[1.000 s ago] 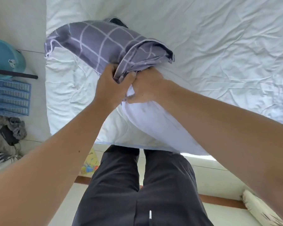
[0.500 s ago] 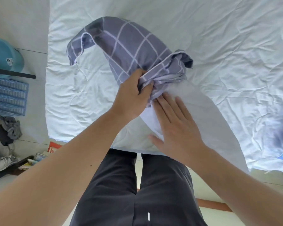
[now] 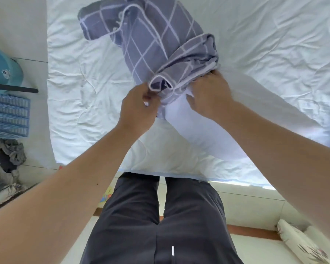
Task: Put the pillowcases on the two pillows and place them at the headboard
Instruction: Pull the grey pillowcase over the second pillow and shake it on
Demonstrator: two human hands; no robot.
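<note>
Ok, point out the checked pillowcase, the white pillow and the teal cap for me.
checked pillowcase [image 3: 152, 40]: head view, on its grey checked middle.
white pillow [image 3: 194, 126]: head view, bare part below the bunched case.
teal cap [image 3: 2, 67]: head view, on its crown at the left edge.

Open white bed sheet [image 3: 274, 35] right of bunched grey pillowcase [image 3: 156, 40].

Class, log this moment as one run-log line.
step: casing pillow | left hand: pinches pillowcase hem | right hand: grips bunched hem | pillow: partly cased, on bed
</note>
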